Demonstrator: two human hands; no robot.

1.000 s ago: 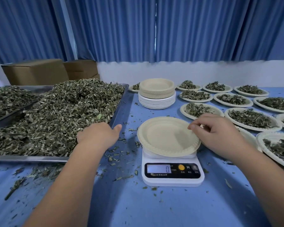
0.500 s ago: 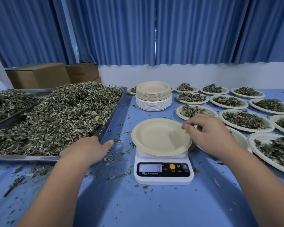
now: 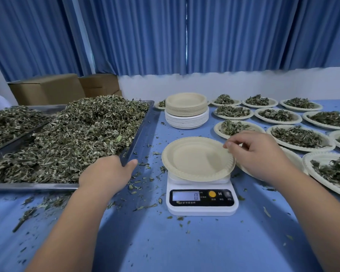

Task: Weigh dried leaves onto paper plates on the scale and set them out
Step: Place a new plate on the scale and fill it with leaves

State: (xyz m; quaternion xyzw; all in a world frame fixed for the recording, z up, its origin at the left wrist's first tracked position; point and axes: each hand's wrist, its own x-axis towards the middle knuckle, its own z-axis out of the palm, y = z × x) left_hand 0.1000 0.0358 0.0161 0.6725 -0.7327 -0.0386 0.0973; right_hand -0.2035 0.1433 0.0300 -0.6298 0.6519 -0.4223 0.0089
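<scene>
Pinching the rim of the empty round beige paper plate (image 3: 196, 158) on the small white digital scale (image 3: 201, 208), at zero, with the right hand (image 3: 257, 154), poising the left hand (image 3: 106, 171) at the heaped dried green leaves (image 3: 77, 134), grip impossible to tell, next probably scooping a handful across.

Grey-green dried leaves (image 3: 77, 134) fill a silver tray (image 3: 138, 138); a beige paper plate (image 3: 196, 160) tops a white scale (image 3: 202, 211) on a blue table (image 3: 165, 242), pleated blue curtains (image 3: 243, 36) behind.
</scene>
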